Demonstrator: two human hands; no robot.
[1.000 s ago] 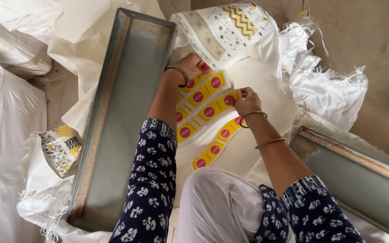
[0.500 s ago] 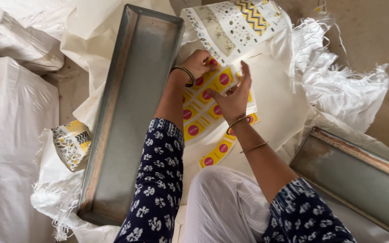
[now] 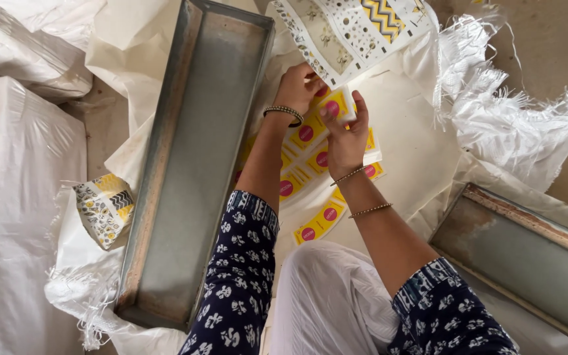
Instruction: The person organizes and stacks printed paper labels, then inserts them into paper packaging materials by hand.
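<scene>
A sheet of yellow labels with pink round dots (image 3: 310, 164) lies on white sacking in front of me. My left hand (image 3: 297, 85) pinches the top edge of the sheet, a dark bead bracelet at its wrist. My right hand (image 3: 344, 135) rests over the sheet, fingers curled on a label near the upper right corner. One separate yellow strip with pink dots (image 3: 320, 222) lies below my right wrist. A large patterned printed sheet (image 3: 353, 29) with black, white and yellow designs lies just beyond both hands.
A long grey metal tray (image 3: 192, 158) stands to the left of my arms. Another metal tray (image 3: 527, 250) sits at the lower right. A small folded patterned paper cup shape (image 3: 104, 209) lies left of the tray. White woven sacks (image 3: 514, 118) surround the area.
My right hand has moved up and left over the label sheet to meet my left hand at its top edge. The view has shifted slightly.
</scene>
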